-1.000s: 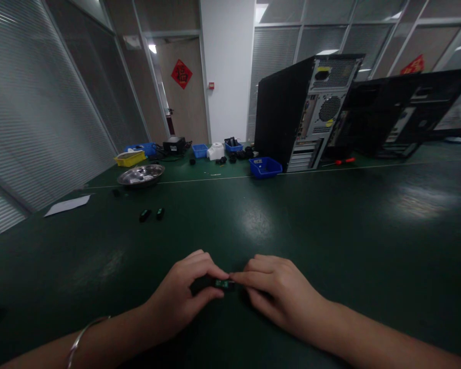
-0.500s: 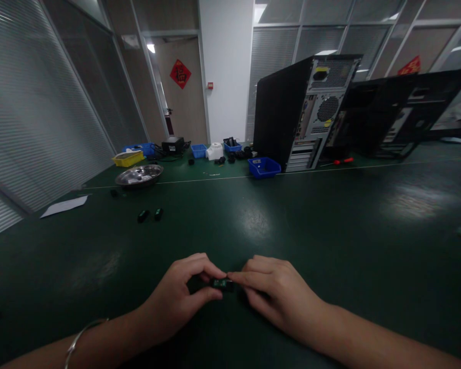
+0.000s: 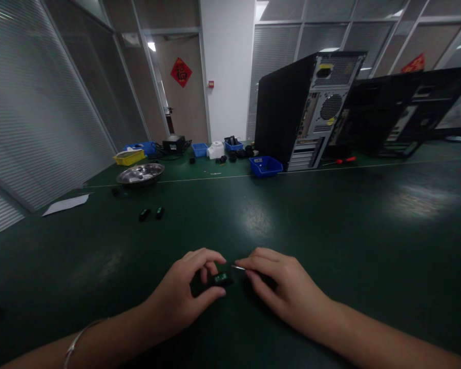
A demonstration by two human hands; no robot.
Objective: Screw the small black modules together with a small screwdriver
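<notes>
A small black part with a green circuit board (image 3: 222, 278) lies on the green table between the hands. Around its left end curves my left hand (image 3: 194, 284), the index finger raised off it and the thumb beside its near edge; the fingers are apart. My right hand (image 3: 278, 279) pinches a thin silvery piece (image 3: 238, 267) between thumb and index finger, its tip pointing left, just above and right of the black part. Two similar black parts with green boards (image 3: 144, 214) (image 3: 160, 212) rest farther back on the left.
A metal bowl (image 3: 140, 175), a yellow tray (image 3: 129, 158) and white paper (image 3: 66, 204) are at the back left. A dark blue bin (image 3: 266, 167) stands before a black computer tower (image 3: 284, 113). A red-handled tool (image 3: 346, 160) lies right of it.
My left index finger has lifted off the black part and the hand has opened. My right hand has moved slightly away, and the thin silvery piece now shows in its fingers.
</notes>
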